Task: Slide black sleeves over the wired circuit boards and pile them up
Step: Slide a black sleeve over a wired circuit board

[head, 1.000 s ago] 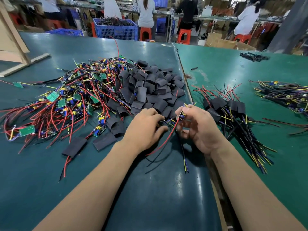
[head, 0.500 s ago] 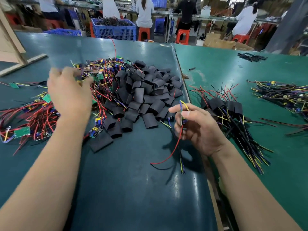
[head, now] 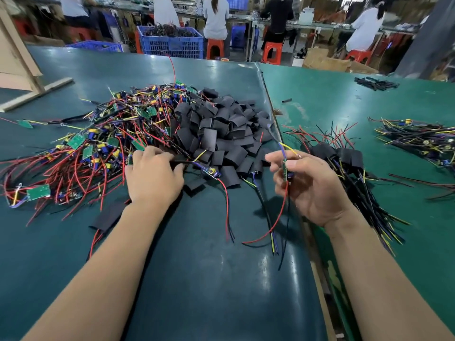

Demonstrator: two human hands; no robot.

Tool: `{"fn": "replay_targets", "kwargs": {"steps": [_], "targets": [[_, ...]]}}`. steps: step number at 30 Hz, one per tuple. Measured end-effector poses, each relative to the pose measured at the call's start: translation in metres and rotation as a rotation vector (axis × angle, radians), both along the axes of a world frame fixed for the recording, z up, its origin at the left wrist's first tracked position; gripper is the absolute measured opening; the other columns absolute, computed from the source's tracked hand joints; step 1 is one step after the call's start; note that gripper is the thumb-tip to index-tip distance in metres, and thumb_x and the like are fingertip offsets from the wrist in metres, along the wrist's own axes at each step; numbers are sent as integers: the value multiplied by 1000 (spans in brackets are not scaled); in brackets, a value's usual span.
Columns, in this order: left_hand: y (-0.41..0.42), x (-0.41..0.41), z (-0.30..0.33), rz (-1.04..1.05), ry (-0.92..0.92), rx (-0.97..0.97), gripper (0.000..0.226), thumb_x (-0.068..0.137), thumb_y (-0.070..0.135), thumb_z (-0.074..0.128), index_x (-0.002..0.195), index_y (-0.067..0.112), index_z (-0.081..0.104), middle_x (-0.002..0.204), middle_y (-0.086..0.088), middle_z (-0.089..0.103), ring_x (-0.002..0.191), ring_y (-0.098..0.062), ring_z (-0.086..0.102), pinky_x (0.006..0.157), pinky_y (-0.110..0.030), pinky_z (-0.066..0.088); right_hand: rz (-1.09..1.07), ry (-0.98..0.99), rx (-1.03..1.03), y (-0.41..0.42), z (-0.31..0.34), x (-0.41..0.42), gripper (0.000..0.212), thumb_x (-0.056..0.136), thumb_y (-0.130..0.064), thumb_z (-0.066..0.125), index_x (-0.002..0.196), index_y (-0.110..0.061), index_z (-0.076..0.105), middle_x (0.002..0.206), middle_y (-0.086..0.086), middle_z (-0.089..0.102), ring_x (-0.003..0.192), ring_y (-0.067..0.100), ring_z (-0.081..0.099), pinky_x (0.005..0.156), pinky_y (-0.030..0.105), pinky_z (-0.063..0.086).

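I'm pinching a bare wired circuit board [head: 285, 169] in my right hand [head: 312, 185]; left hand [head: 154, 177] is gripping another at centre. Sleeved pile [head: 344, 158] is building right; unsleeved heap [head: 98, 148] and black sleeves [head: 221, 134] remain large on the worktop [head: 209, 279].

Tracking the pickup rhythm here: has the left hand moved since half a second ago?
Yes. The left hand has come back right and toward the person, from the wired-board heap to the near edge of the black sleeve pile.
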State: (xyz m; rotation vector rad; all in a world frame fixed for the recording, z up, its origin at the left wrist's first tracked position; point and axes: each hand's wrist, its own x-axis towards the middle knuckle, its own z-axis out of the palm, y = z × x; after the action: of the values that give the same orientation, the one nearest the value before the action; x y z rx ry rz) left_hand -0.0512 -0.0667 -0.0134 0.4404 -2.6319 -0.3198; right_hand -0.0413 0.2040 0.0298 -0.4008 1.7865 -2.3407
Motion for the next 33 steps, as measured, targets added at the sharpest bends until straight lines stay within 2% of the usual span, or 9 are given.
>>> {"fn": "replay_targets", "kwargs": {"steps": [6, 10, 14, 16, 19, 23, 27, 30, 33], "targets": [[-1, 4, 11, -102, 369, 82, 18, 92, 26, 64, 102, 17, 76, 112, -12, 63, 110, -40, 48, 86, -42, 36, 14, -20, 0, -2, -1, 0, 31, 77, -15, 50, 94, -7, 75, 78, 6, 60, 61, 17, 47, 51, 25, 40], [-40, 1, 39, 184, 648, 15, 25, 91, 38, 60, 107, 27, 75, 109, -15, 59, 102, -46, 50, 80, -41, 35, 11, -37, -15, 0, -1, 0, 31, 75, -17, 50, 91, -11, 76, 76, 4, 61, 61, 15, 49, 52, 24, 40], [-66, -4, 34, 348, 359, 228, 56, 81, 5, 52, 137, 13, 54, 129, -24, 48, 120, -43, 42, 96, -44, 35, 17, -58, -9, -2, -2, 1, 31, 76, -18, 51, 93, -12, 77, 77, 3, 61, 61, 15, 50, 52, 23, 40], [-52, -1, 35, 279, 401, 216, 51, 82, 7, 49, 132, 11, 57, 126, -23, 52, 117, -42, 46, 98, -43, 35, 10, -61, 5, -5, -1, 2, 29, 78, -16, 55, 97, -13, 76, 79, 3, 62, 63, 14, 52, 53, 22, 42], [-11, 4, 39, -158, 479, 114, 32, 89, 23, 54, 116, 13, 67, 108, -14, 66, 105, -35, 56, 92, -39, 39, 22, -29, 60, -10, -1, 4, 27, 79, -14, 63, 102, -14, 75, 82, 2, 68, 67, 15, 55, 56, 21, 45], [32, 14, 16, -752, -15, -47, 44, 89, 54, 60, 116, 22, 69, 110, -2, 63, 104, -25, 53, 93, -41, 43, 143, 45, 83, -7, -2, 8, 31, 82, -9, 62, 113, -12, 69, 91, 9, 72, 78, 16, 59, 68, 25, 46], [28, 12, 2, -700, -9, 10, 38, 90, 46, 64, 118, 21, 71, 115, 0, 62, 110, -24, 50, 98, -41, 41, 197, 100, 113, -6, 0, 9, 35, 84, -7, 52, 117, -10, 63, 103, 15, 73, 94, 20, 63, 84, 27, 50], [27, 11, 2, -680, 82, 128, 25, 87, 32, 72, 106, 16, 75, 109, -2, 61, 106, -23, 52, 98, -31, 40, 122, 99, 93, -9, -1, 7, 31, 82, -10, 55, 111, -11, 63, 92, 9, 73, 81, 16, 60, 75, 25, 49], [27, 11, -2, -665, 88, 67, 29, 92, 24, 66, 119, 16, 70, 123, -3, 56, 117, -24, 41, 106, -25, 30, 9, 128, 24, -7, 1, 5, 27, 79, -8, 56, 105, -9, 64, 87, 7, 71, 77, 15, 59, 72, 26, 45]]}}
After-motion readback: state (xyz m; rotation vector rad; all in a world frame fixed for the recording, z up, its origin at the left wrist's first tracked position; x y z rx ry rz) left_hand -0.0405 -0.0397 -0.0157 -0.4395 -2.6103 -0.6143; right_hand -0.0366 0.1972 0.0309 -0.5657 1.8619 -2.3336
